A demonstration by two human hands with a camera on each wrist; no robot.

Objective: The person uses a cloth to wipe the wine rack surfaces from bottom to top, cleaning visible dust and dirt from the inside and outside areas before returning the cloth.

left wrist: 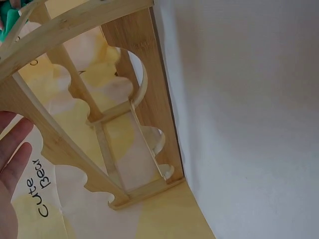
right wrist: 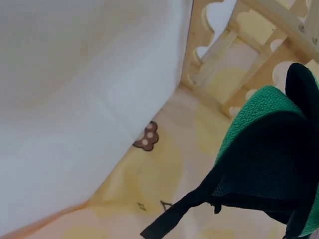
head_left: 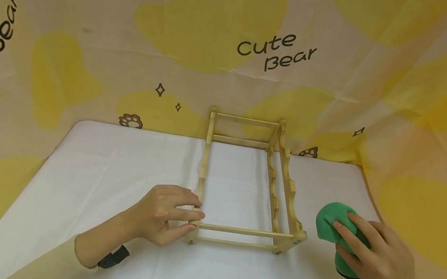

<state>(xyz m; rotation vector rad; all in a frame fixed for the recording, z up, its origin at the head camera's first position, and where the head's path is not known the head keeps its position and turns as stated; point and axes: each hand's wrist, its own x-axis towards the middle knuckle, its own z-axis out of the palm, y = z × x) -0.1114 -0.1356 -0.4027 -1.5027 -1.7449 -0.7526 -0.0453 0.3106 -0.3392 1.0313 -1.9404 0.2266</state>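
A pale wooden rack [head_left: 246, 232] with scalloped side rails stands on the white table in the head view. My left hand [head_left: 167, 215] grips its near left corner, fingers over the side rail and thumb at the front. In the left wrist view those fingers [left wrist: 15, 144] lie along a scalloped rail [left wrist: 65, 144]. To the right of the rack and apart from it, my right hand [head_left: 383, 257] holds a bunched green cloth [head_left: 334, 222]. The right wrist view shows the cloth's terry surface [right wrist: 264, 107], its dark underside and a black strip; the right fingers are hidden there.
A white cover [head_left: 126, 159] lies over the table. Yellow and beige printed fabric [head_left: 205, 22] hangs behind the table and along both sides, and the rack's far end stands close to the back sheet. Black wrist bands [head_left: 114, 256] show at the wrists.
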